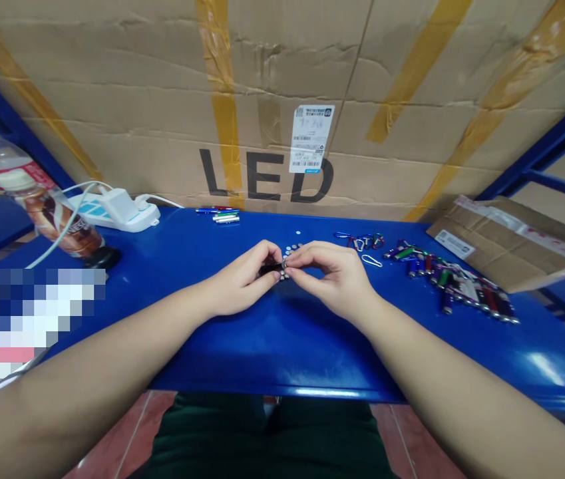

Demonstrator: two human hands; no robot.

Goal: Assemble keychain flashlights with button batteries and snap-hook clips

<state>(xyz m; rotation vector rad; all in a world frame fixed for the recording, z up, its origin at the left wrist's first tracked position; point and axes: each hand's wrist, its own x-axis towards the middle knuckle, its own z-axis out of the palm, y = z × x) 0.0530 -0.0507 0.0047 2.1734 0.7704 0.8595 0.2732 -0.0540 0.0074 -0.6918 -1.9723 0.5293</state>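
My left hand (242, 278) is shut on a small dark keychain flashlight (269, 269) above the blue table (282, 346). The thumb and fingertips of my right hand (329, 279) pinch the flashlight's silver end (284, 265). Several silver button cells (289, 251) lie just beyond my fingertips, with more partly hidden beneath my hands. Further right, several coloured keychain flashlights (446, 283) lie in a loose row, and several small carabiners (359, 243) sit beyond my right hand.
A large taped cardboard box (267, 86) printed LED stands along the table's far edge. Several pens (219, 215) lie before it. A power strip (115, 213) and a tilted plastic bottle (27, 193) are at the left, a flat cardboard parcel (506, 243) at the right.
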